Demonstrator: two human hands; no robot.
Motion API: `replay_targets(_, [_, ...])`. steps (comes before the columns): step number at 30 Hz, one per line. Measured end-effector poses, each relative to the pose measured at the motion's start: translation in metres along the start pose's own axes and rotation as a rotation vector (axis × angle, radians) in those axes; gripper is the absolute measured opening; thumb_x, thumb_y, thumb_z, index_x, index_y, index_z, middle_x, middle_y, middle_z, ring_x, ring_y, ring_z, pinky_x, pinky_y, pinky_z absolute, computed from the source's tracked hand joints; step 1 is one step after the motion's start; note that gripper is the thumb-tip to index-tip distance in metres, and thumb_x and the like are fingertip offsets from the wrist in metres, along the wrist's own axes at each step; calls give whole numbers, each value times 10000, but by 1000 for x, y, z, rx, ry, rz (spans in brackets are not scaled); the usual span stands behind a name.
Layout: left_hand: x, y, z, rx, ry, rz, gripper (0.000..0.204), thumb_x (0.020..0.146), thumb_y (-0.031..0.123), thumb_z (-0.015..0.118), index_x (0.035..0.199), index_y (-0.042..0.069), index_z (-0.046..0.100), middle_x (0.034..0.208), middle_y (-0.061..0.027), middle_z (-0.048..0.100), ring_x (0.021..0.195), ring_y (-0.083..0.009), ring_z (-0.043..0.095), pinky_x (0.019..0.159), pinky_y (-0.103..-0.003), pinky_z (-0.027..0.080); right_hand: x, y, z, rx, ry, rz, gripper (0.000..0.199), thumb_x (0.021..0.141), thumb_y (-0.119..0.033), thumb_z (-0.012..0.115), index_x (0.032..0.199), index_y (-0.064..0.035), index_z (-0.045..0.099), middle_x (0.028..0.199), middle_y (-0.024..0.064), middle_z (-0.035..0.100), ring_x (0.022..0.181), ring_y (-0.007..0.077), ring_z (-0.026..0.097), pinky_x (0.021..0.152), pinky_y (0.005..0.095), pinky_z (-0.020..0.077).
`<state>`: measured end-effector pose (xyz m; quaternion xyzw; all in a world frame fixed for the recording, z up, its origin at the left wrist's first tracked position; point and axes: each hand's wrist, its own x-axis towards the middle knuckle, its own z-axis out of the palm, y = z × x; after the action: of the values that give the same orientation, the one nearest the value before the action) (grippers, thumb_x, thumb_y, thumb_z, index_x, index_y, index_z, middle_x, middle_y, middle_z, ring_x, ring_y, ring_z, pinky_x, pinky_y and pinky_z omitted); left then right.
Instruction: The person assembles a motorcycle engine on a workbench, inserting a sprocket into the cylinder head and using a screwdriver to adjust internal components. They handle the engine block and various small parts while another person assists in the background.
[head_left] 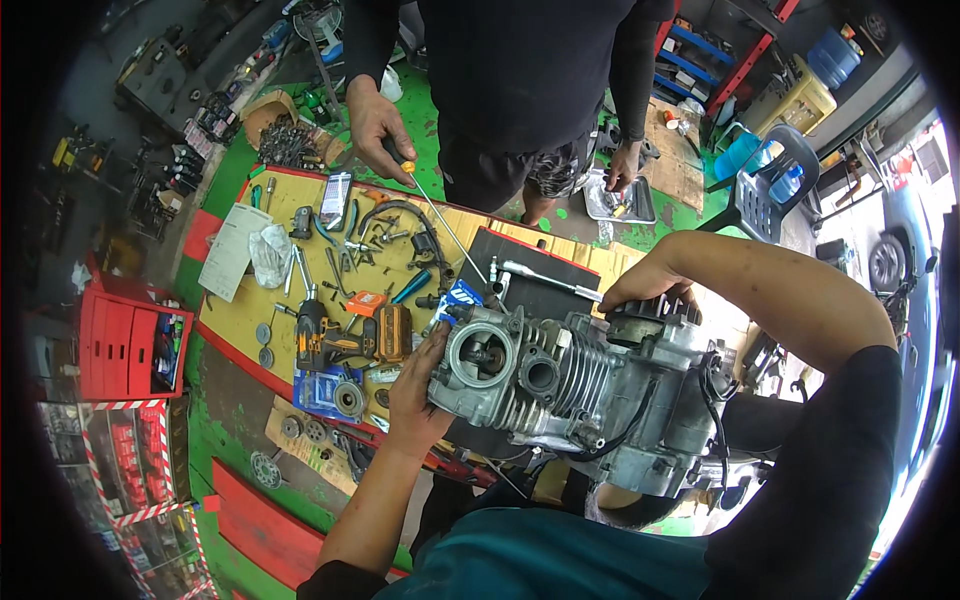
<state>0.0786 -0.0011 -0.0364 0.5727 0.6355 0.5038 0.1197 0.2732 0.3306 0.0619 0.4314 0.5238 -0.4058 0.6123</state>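
A grey motorcycle engine [625,385] lies on its side across the near edge of the workbench, its round opening [481,355] and finned cylinder facing up. My left hand [412,388] grips the cylinder-head end, fingers along its left side. Over the far side of the crankcase, my right hand [645,283] curls around a dark round part, its fingertips partly hidden. Across the bench, another person's hand [378,128] holds a long screwdriver [440,214], its tip reaching down near the engine's far left corner. Beside that tip, a ratchet wrench [550,277] lies on a black mat [520,252].
A cordless impact driver [345,342], small tools and loose parts crowd the yellow bench top [230,305]. The other person [510,90] stands opposite, their other hand above a metal tray [645,208]. At left is a red tool cabinet [110,345]; a dark chair [765,200] stands far right.
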Motion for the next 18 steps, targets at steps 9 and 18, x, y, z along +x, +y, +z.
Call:
replay_targets(9, [-2,-1,2,-47,15,-3,738,878,244,864,1514,35,553,1549,-202,603,1423,-390,595,1175,-455,492,3,-3,4,-3,72,23,555,1010,-672,507,1386,-285,635,1323,61,680,1121,304,690,929,726,555])
replay_targets(18, [0,4,-1,-42,-5,-51,738,875,249,865,1510,20,565,1548,-209,602,1419,-387,599,1172,-451,493,10,11,7,-4,150,-137,434,1001,-617,505,1242,-309,694,1035,-49,709,772,142,662,735,517,571])
